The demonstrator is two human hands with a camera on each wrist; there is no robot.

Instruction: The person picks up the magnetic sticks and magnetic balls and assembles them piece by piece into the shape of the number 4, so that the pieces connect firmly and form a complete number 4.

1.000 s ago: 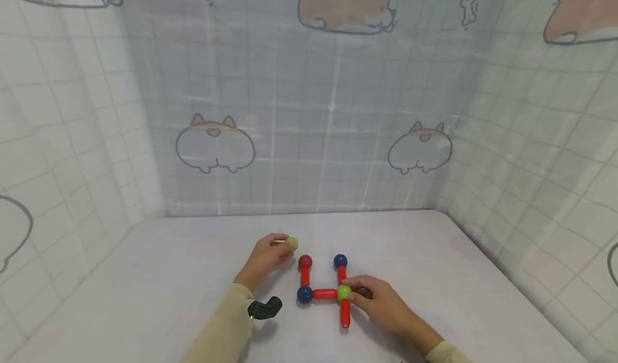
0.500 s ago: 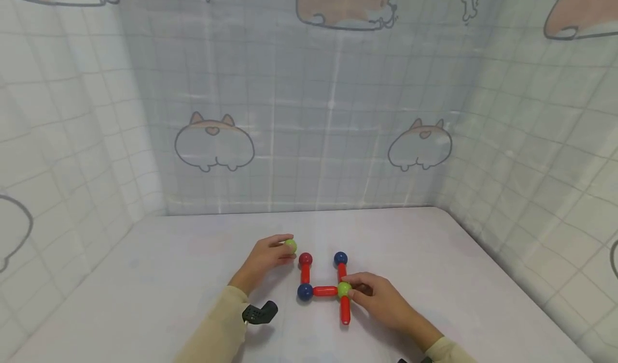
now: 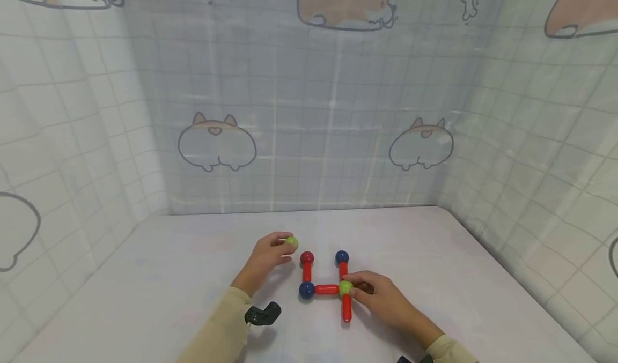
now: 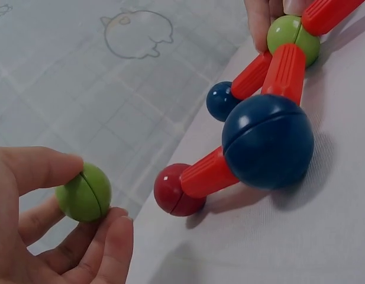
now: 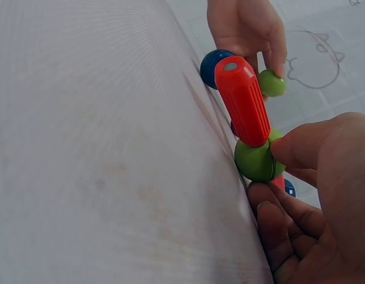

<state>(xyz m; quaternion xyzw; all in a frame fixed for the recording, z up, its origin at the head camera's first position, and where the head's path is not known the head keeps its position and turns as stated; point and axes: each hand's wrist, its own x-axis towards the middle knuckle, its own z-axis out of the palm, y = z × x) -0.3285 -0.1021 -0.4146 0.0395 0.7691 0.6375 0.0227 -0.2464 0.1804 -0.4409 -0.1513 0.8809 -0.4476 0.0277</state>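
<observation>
My left hand (image 3: 264,257) holds a loose green ball (image 4: 84,192) between thumb and fingers, raised beyond the red ball (image 3: 307,258). On the table lies a joined shape of red magnetic rods and balls. Its green ball (image 3: 345,288) is pinched by my right hand (image 3: 381,298), thumb and fingers at its right side. From that ball, one rod runs left to a blue ball (image 3: 306,290), another away to a far blue ball (image 3: 341,257). A third rod (image 3: 346,309) points toward me, its bare metal tip showing in the right wrist view. One more rod links the near blue ball with the red ball.
A pale cloth covers the table (image 3: 193,298). Behind it and on both sides hang sheets with a grid and cartoon dogs, the back sheet (image 3: 299,111) meeting the table's far edge. A black device (image 3: 263,315) is strapped at the left wrist.
</observation>
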